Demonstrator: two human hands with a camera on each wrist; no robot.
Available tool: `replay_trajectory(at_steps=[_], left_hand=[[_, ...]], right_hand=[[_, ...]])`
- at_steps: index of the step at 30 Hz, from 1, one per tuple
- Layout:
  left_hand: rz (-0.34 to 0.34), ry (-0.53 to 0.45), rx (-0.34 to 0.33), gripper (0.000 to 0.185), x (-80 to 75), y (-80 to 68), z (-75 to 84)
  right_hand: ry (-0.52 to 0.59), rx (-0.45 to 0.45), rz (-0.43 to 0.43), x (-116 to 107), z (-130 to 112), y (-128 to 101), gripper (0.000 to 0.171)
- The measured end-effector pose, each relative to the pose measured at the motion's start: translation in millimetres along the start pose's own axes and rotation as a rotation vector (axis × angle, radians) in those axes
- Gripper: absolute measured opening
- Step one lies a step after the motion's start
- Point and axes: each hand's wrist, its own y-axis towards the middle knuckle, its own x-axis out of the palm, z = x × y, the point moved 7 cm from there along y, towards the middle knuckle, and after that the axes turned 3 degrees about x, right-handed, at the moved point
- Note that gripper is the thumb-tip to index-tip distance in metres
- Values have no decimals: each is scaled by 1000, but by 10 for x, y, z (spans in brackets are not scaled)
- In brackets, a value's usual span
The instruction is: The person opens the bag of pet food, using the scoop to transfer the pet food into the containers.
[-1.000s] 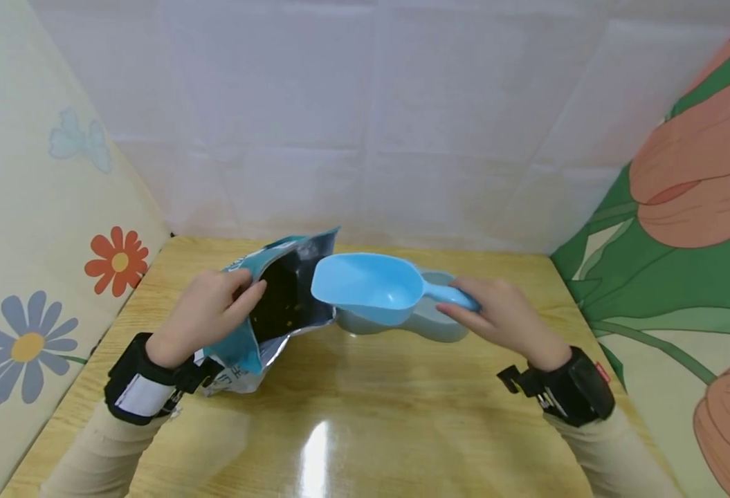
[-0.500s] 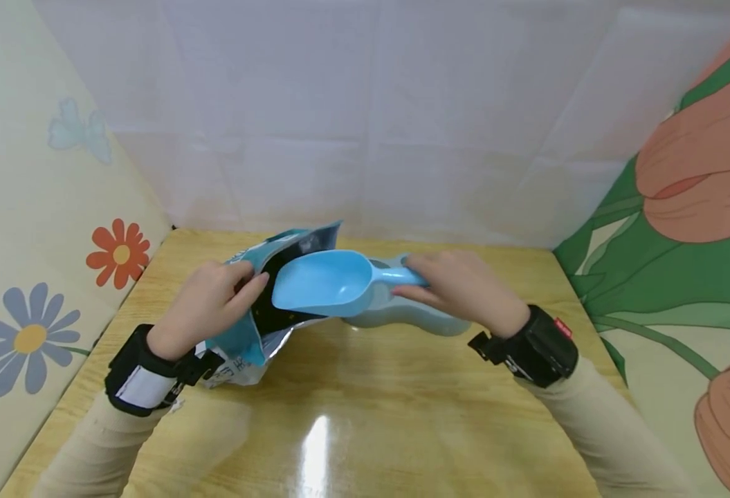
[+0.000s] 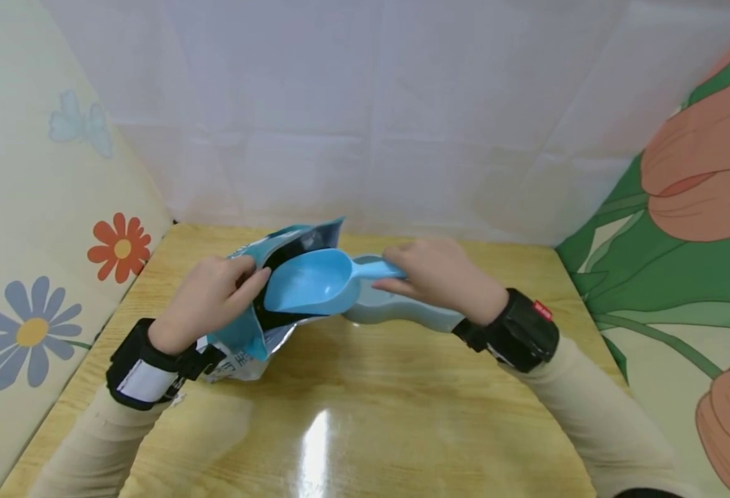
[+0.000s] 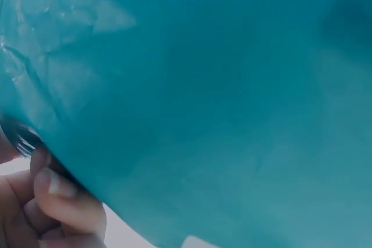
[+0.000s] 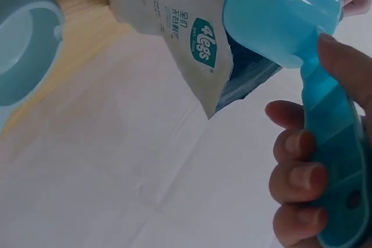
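My left hand point(image 3: 212, 301) pinches the near-left rim of a teal and white pet food bag point(image 3: 240, 339), whose mouth gapes to the right. Dark contents show inside, though kibble pieces are hard to make out. A blue scoop point(image 3: 311, 280) has its front end inside that mouth, its hollow facing up; no food is visible in it. Fingers of my right hand point(image 3: 436, 277) wrap round the scoop's handle, as the right wrist view shows with the scoop point(image 5: 337, 143). In the left wrist view, the bag point(image 4: 203, 97) fills most of the picture.
Behind and below my right hand sits a grey-blue double pet bowl point(image 3: 377, 308), partly covered by the scoop and hand. All stand on a wooden table point(image 3: 377, 422). A white sheet hangs at the back, with patterned panels on both sides.
My right hand has moved left with the scoop, bringing its front end from beside the bag's opening to inside it. The left hand keeps its grip on the rim.
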Motion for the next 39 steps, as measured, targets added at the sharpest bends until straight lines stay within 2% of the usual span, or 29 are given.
replay_trajectory(at_steps=[7,14,22,25,30,34,39], left_hand=[[-7,12,4,37,-3,11,-4],[-8,11,0,37,3,14,-27],[-12,9,-1,36,18,15,-34],[-9,1,-3,36,21,15,-36],[-5,-21,-6,36,23,17,-35],[-2,-30,-7,36,20,15,-34],[4,-34,3,36,19,13,-35]], right_hand=[[-54,-5,-119,45,-176,222,39],[-91,-33,-129,78,-296,418,41],[-163,-23,-236,291,-453,647,32],[-199,-7,-240,379,-488,718,34],[-252,28,-252,482,-517,810,26],[-251,60,-277,537,-556,860,19],[-244,57,-264,601,-614,916,15]])
